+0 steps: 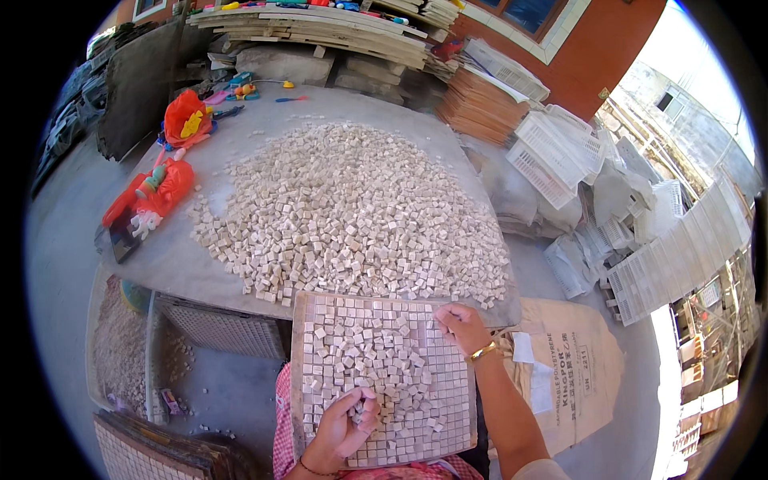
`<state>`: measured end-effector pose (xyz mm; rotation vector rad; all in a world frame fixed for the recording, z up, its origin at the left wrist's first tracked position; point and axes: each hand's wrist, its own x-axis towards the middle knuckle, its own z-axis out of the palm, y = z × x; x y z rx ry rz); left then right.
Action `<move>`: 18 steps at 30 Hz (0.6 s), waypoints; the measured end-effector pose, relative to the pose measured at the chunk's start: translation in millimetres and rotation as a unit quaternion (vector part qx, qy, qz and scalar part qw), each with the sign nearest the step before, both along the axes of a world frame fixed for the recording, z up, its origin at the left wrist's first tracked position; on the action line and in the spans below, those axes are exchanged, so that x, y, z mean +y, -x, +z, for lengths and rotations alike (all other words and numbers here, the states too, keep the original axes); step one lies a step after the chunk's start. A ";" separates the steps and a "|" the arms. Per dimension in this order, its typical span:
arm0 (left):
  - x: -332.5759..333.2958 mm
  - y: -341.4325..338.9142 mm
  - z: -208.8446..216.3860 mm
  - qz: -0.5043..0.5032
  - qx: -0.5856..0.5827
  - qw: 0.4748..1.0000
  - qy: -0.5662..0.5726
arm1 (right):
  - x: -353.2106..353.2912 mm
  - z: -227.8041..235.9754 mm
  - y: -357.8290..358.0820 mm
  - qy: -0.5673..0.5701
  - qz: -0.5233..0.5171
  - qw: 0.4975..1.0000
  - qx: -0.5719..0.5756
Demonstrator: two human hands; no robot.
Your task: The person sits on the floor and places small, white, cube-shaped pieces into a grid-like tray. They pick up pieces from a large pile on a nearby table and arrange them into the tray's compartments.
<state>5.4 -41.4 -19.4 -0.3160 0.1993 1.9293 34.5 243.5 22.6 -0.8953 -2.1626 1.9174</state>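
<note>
A square gridded tray (pixel 300 376) rests in front of me, tilted over my lap. Small pale stone tiles sit in many of its cells, and a loose heap of tiles (pixel 388 352) lies over its middle. My left hand (pixel 350 424) is curled above the tray's lower part, with a few tiles showing between thumb and fingers. At the tray's upper right, my right hand (pixel 462 326) is closed in a pinch over the grid; whatever its fingertips hold is hidden. A gold bracelet (pixel 483 350) circles the right wrist.
Beyond the tray, a big pile of stone tiles (pixel 352 208) covers the grey table (pixel 280 104). Red plastic bags (pixel 172 188) lie at its left. Stacked tile panels (pixel 152 452) and a bin of chips (pixel 116 344) stand left; white crates (pixel 552 160) and a paper sack (pixel 592 384) lie right.
</note>
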 end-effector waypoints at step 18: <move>-4.5 4.3 -0.7 0.006 -0.003 1.000 -0.005 | 4.7 -23.9 21.8 -0.144 0.091 0.975 0.142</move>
